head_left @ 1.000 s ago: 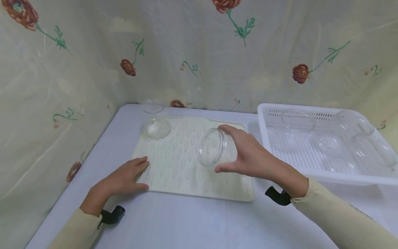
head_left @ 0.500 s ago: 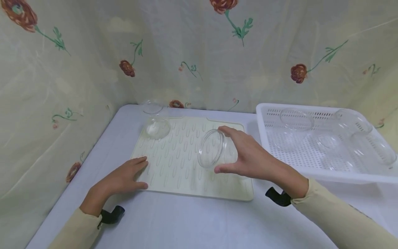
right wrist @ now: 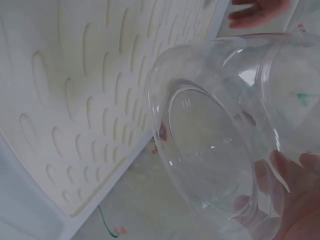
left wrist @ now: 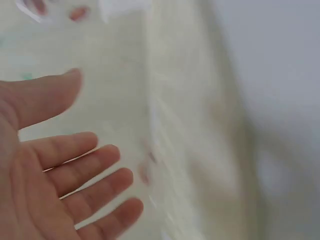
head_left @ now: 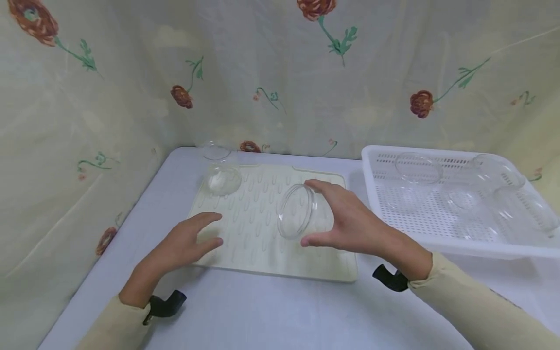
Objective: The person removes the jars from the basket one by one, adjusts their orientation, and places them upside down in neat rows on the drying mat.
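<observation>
In my right hand (head_left: 345,214) I hold a clear glass bowl (head_left: 299,212) tipped on its side over the mat, its round mouth facing left. The right wrist view shows the bowl (right wrist: 210,130) large and see-through, with fingers round its wall. My left hand (head_left: 185,243) hovers at the near left part of the cream ribbed drying mat (head_left: 262,253), thumb and fingers apart. Nothing lies in that palm (left wrist: 40,185) in the left wrist view. At the mat's back left corner stands another clear glass vessel (head_left: 223,180).
On the right stands a white perforated plastic basket (head_left: 437,245) with several clear glass bowls (head_left: 418,170) inside. A white cloth (head_left: 245,316) covers the table. Flowered curtain (head_left: 372,87) hangs close behind and along the left side.
My left hand has risen off the mat's left edge and moved slightly right, its thumb and fingers spreading. The bowl has tilted a little further in my right hand, which is nearly still.
</observation>
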`<state>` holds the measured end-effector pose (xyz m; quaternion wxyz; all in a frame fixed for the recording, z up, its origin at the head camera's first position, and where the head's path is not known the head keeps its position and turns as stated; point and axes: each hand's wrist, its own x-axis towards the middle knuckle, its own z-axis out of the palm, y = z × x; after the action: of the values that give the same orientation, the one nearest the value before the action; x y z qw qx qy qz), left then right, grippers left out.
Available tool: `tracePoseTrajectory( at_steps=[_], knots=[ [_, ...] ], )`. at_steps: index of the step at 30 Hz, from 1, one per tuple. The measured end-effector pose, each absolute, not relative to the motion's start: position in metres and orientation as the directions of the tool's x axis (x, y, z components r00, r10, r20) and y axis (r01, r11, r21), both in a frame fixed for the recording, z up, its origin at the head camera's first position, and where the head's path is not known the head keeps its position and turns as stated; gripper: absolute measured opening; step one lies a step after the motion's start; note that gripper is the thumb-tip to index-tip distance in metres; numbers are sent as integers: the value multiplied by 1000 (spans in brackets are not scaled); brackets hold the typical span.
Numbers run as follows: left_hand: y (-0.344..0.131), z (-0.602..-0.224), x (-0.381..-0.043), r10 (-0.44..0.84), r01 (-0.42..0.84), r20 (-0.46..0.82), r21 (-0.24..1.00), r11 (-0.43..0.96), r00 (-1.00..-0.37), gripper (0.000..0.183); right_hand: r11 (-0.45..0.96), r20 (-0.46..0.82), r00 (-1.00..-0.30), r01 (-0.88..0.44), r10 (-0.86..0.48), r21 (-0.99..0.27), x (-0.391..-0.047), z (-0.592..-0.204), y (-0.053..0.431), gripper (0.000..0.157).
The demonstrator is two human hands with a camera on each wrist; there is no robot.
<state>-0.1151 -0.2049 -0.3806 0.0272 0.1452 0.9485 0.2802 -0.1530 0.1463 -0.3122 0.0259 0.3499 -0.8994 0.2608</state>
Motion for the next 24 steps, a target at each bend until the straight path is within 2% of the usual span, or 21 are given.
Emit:
tracePoseTrajectory(
  at_steps=[4, 8, 11, 19, 24],
  knots=[
    [-180, -366, -112, 347, 375, 172, 615, 693, -922, 53, 609, 234, -740, -659, -631, -441, -152, -314, 142, 107],
    [-159, -357, -114, 372, 485, 312, 593, 643, -874, 55, 600, 232, -730, -668, -643, -440, -150, -314, 137, 108],
    [-147, -354, -116, 392, 541, 373, 561, 627, -841, 60, 589, 228, -719, -678, -657, -440, -148, -314, 135, 108],
    [-125, -349, -119, 530, 673, 416, 502, 543, -739, 88, 546, 218, -678, -708, -702, -447, -144, -313, 134, 105],
    [-118, -346, -115, 589, 692, 376, 493, 527, -716, 98, 531, 182, -662, -710, -727, -462, -142, -314, 133, 105]
  ],
)
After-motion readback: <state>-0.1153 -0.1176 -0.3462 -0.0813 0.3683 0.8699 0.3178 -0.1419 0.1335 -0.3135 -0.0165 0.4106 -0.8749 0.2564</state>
